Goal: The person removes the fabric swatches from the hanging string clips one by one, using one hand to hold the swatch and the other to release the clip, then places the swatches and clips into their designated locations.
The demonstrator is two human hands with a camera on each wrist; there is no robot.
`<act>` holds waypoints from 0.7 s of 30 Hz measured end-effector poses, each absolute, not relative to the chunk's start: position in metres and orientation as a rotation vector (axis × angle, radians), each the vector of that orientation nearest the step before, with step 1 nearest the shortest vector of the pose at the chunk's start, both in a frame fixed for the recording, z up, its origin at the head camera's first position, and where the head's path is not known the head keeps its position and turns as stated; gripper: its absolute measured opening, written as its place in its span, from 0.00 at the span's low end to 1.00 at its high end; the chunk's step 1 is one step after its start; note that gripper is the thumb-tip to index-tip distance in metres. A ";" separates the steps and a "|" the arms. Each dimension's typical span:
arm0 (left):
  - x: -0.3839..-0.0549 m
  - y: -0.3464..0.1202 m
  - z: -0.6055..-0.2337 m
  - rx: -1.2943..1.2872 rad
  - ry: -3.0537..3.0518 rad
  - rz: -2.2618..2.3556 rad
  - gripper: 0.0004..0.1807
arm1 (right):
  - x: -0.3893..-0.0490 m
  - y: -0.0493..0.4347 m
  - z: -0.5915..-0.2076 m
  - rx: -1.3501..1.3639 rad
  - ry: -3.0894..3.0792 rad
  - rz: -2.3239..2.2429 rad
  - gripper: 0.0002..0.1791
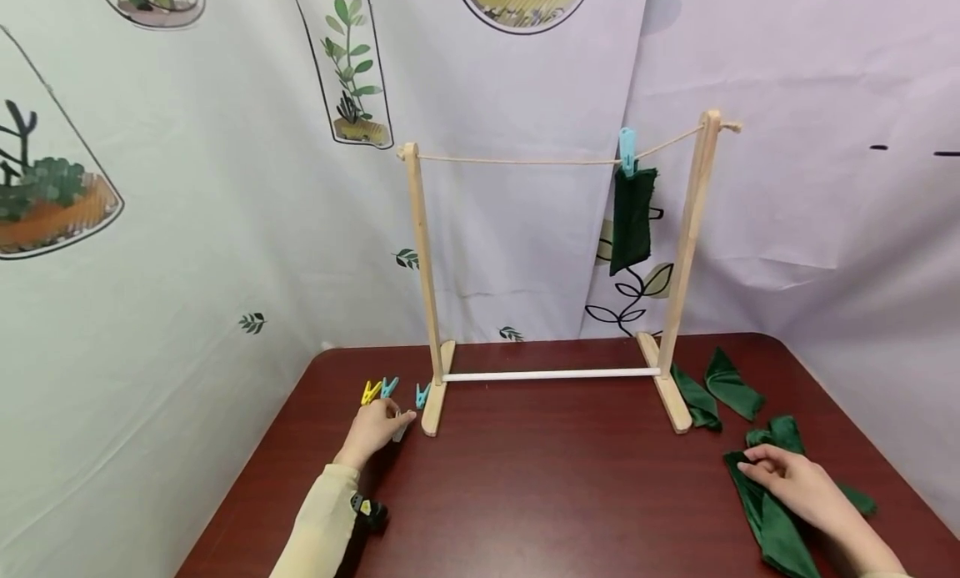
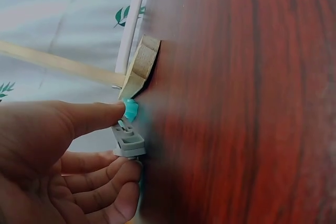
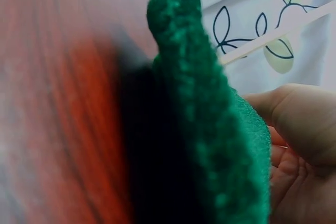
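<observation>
Between thumb and fingers, my left hand (image 1: 375,432) pinches a grey clothespin (image 2: 129,142) just above the table's left side. Beyond that hand lie a yellow clothespin (image 1: 371,392) and a blue clothespin (image 1: 388,387). Another blue clothespin (image 1: 422,396) lies by the rack's left foot. At the right, my right hand (image 1: 798,486) pinches the edge of a dark green cloth (image 1: 780,536), partly raised off the table in the right wrist view. On the rack's string, a light-blue clothespin (image 1: 627,151) holds a hanging green cloth (image 1: 632,219).
The wooden rack (image 1: 690,236) stands at the table's back, with a string (image 1: 517,162) along its top and a white bar (image 1: 551,375) low down. More green cloths (image 1: 733,386) lie by its right foot and under my right hand. A printed curtain (image 1: 517,244) hangs behind.
</observation>
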State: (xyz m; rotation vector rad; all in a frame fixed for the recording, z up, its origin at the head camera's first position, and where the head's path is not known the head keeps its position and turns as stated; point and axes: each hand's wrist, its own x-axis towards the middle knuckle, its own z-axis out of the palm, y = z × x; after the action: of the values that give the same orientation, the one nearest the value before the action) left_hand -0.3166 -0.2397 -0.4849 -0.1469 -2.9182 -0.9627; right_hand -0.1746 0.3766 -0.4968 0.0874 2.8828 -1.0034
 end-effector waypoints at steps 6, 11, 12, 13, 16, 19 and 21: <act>-0.319 -0.239 -0.483 -0.139 -2.904 -0.946 0.17 | -0.176 0.376 -0.495 0.066 2.901 -1.006 0.26; -0.320 -0.238 -0.482 -0.124 -2.908 -0.942 0.16 | -0.176 0.376 -0.494 0.068 2.896 -1.004 0.27; -0.320 -0.238 -0.482 -0.123 -2.910 -0.940 0.16 | -0.176 0.376 -0.494 0.068 2.895 -1.005 0.27; -0.320 -0.238 -0.483 -0.116 -2.912 -0.944 0.16 | -0.176 0.377 -0.494 0.068 2.894 -1.006 0.27; -0.320 -0.237 -0.483 -0.108 -2.916 -0.945 0.16 | -0.175 0.377 -0.494 0.069 2.892 -1.008 0.27; -0.319 -0.237 -0.484 -0.099 -2.920 -0.944 0.17 | -0.175 0.377 -0.495 0.075 2.887 -1.011 0.28; -0.318 -0.236 -0.485 -0.095 -2.924 -0.941 0.17 | -0.174 0.377 -0.496 0.078 2.883 -1.011 0.27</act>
State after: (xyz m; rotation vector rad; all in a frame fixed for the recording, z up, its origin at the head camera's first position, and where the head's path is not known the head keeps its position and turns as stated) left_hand -0.3183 -0.2362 -0.4854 -0.0950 -2.9244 -0.9408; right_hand -0.1743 0.3773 -0.4960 0.0778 2.8835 -1.0114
